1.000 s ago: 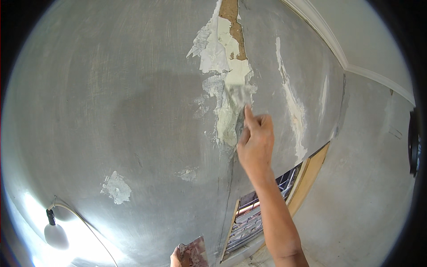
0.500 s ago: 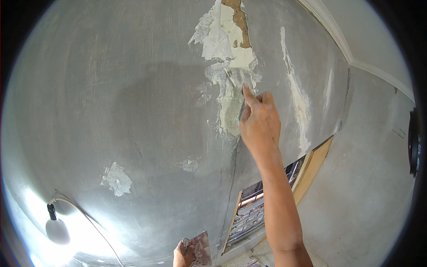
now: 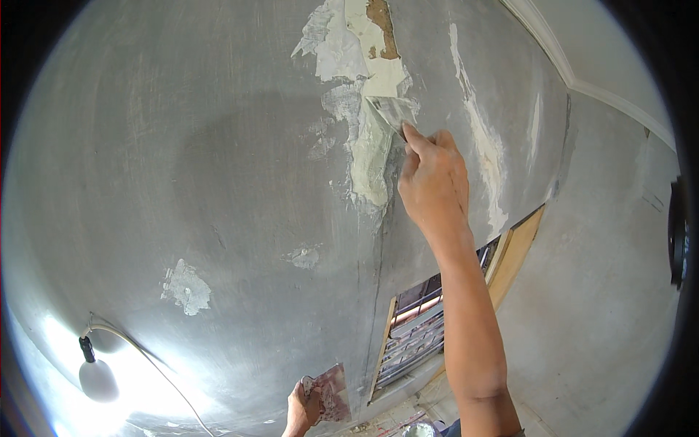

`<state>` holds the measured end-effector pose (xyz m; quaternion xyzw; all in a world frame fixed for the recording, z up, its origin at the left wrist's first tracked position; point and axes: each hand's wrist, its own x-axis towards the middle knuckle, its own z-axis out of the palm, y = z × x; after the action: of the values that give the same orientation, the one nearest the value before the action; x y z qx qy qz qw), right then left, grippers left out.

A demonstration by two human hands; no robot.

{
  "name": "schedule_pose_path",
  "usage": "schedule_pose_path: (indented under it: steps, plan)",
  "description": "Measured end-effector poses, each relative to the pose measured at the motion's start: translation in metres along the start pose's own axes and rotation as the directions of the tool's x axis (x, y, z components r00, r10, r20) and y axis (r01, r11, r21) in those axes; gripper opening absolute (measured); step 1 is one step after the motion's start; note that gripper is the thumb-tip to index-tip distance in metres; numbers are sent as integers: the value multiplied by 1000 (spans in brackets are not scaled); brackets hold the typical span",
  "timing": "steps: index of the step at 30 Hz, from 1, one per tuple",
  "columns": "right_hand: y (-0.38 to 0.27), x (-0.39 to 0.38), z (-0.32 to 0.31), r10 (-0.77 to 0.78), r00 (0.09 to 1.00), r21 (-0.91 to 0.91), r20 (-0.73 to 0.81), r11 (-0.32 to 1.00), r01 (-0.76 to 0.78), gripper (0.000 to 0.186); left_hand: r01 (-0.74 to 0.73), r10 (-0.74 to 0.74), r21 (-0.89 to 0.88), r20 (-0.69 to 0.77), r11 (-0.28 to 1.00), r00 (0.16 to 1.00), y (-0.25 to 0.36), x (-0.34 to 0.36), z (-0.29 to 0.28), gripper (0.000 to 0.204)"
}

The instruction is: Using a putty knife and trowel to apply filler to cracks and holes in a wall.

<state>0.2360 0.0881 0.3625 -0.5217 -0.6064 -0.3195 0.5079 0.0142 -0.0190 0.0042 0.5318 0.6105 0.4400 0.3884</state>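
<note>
My right hand [image 3: 435, 178] is raised in front of a grey wall [image 3: 255, 160], its fingers closed on a putty knife [image 3: 395, 111]. The blade lies against a long strip of cream-white filler [image 3: 373, 156]; the handle is mostly hidden in the hand. At the strip's top, a brown bare patch [image 3: 384, 29] shows, with white smears to its left. Low down, my left hand [image 3: 300, 409] grips the edge of a flat rectangular plate [image 3: 335, 393], reddish and smeared with putty.
A lit bulb [image 3: 98, 380] hangs by its cord at lower left. A barred window opening [image 3: 415, 335] with a wooden frame is behind my right forearm. Farther right runs another filler streak [image 3: 484, 138]. A round container [image 3: 421, 430] with pale contents shows at the bottom edge.
The putty knife has moved slightly up the filler strip toward its right edge. My left hand and the plate sit a little higher in view, and the round container has come into sight.
</note>
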Motion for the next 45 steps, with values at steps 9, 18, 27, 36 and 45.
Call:
schedule_pose_path:
  steps: [9,18,27,36,45]
  plan:
    - [-14,-94,19,-30,988,49,153,999,23,42,-14,14,18,8,1000,1000,-13,5,6,22]
    - [-9,-47,-1,-28,999,21,28,999,27,39,-43,43,25,-19,999,999,-12,6,7,21]
    - [-32,-88,13,-5,983,65,186,998,-7,44,15,-15,12,5,1000,1000,-22,7,11,22]
    - [-35,-62,-22,-30,981,-33,191,999,36,45,11,-11,-37,-7,999,1000,-26,6,5,22]
    - [-50,13,-11,-127,990,-65,62,989,131,39,-14,14,-45,6,999,1000,-23,-1,11,22]
